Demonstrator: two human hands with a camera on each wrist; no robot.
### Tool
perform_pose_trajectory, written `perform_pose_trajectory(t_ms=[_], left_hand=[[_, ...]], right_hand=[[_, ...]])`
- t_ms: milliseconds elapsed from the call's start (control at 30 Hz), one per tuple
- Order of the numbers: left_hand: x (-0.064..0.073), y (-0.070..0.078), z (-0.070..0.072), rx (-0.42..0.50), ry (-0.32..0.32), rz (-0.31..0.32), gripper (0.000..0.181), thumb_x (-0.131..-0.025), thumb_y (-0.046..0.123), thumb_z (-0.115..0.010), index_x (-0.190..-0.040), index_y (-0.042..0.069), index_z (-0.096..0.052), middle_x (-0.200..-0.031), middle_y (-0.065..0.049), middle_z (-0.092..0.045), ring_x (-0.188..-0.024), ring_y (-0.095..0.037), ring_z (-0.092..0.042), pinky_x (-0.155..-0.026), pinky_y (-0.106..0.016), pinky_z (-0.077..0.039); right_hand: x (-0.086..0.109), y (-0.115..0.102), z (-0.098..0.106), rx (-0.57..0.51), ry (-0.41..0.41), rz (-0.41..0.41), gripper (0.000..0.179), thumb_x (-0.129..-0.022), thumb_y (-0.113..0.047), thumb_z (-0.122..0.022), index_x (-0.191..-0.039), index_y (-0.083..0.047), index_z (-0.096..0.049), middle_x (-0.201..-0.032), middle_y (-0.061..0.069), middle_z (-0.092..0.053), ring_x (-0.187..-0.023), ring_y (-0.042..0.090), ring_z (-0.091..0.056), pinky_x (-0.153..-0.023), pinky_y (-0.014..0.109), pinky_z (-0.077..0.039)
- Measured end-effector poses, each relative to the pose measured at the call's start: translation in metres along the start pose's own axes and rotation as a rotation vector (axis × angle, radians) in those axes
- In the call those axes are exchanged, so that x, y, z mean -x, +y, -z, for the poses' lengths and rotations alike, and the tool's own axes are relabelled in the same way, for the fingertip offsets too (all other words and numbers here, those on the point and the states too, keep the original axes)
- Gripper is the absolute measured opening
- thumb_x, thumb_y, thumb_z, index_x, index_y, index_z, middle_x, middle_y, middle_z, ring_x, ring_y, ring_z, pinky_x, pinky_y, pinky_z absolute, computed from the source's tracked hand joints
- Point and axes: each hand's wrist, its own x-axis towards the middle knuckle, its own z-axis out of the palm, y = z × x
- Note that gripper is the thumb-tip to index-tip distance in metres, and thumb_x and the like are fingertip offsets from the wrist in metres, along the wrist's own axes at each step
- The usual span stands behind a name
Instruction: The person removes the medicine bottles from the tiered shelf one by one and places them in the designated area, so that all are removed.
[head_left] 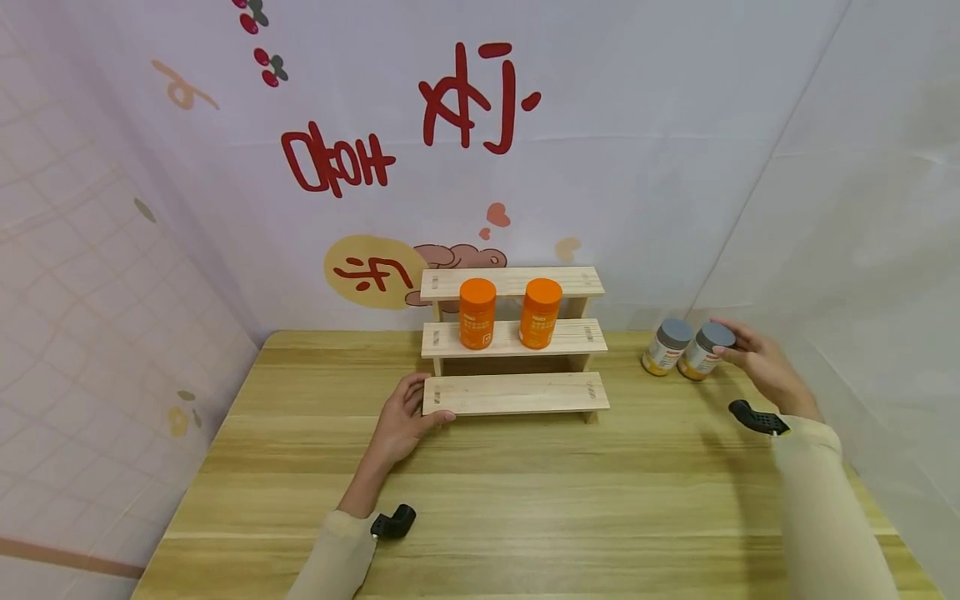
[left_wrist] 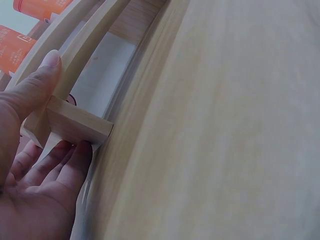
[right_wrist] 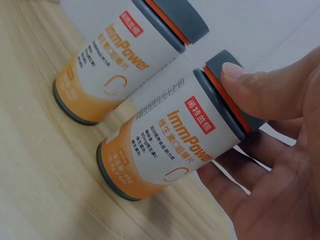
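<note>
- Right hand: fingers and thumb closed round the grey lid of the right-hand bottle, the thumb laid on the lid.
- Right-hand bottle, 1 piece: white and orange label with a red patch, lettered "ImmPower"; at the back right of the table, well apart from the stand.
- Left-hand bottle, 1 piece: matching label and grey lid; upright on the table just beside its pair; whether the 2 touch cannot be told.
- Left hand: grips the left end of the stand's lowest board, thumb over the front edge, fingers at the end support.
- Stand, 1 piece: pale wood, 3 stepped boards, set on the table near the wall.
- Left orange jar and right orange jar, 2 pieces: orange lids, pale print; upright on the middle board, a gap between them.
- Wall: pale covering, printed with red characters, hearts and cherries.
- Sleeves, 2, cream, with a black device at each wrist.
</note>
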Motion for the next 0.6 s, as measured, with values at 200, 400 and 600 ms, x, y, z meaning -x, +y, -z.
perform_pose_trajectory(t_ms=[200,400,600], left_hand=[[0.0,0.0018,-0.0006,-0.003,0.003,0.002,0.088,-0.08,0.011,-0.089,-0.151,0.008,-0.038,-0.151,-0.012,-0.049,-0.144,-0.026,-0.048,-0.109,-0.031,-0.048],[0.0008,0.0037,-0.0012,-0.003,0.002,0.005,0.087,-0.08,0.012,-0.089,-0.151,0.008,-0.038,-0.151,-0.012,-0.049,-0.143,-0.026,-0.048,-0.107,-0.029,-0.049],[0.0005,0.0013,-0.0009,0.005,0.003,0.009,0.087,-0.08,0.011,-0.089,-0.151,0.008,-0.039,-0.15,-0.011,-0.05,-0.143,-0.026,-0.049,-0.104,-0.025,-0.05]], right_hand=[[-0.0013,0.006,0.0037,-0.144,-0.043,0.063,0.066,-0.105,-0.005,-0.055,-0.164,-0.011,-0.024,-0.137,-0.019,-0.048,-0.115,-0.012,-0.055,-0.088,0.008,-0.049],[-0.0019,0.0072,0.0056,-0.192,-0.068,0.08,0.068,-0.105,0.0,-0.052,-0.165,-0.016,-0.023,-0.13,-0.024,-0.055,-0.113,-0.009,-0.058,-0.089,0.01,-0.051],[0.0002,0.0,0.0061,-0.06,-0.028,0.034,0.07,-0.106,-0.011,-0.055,-0.165,-0.024,-0.021,-0.15,-0.007,-0.051,-0.118,-0.013,-0.054,-0.089,0.006,-0.047]])
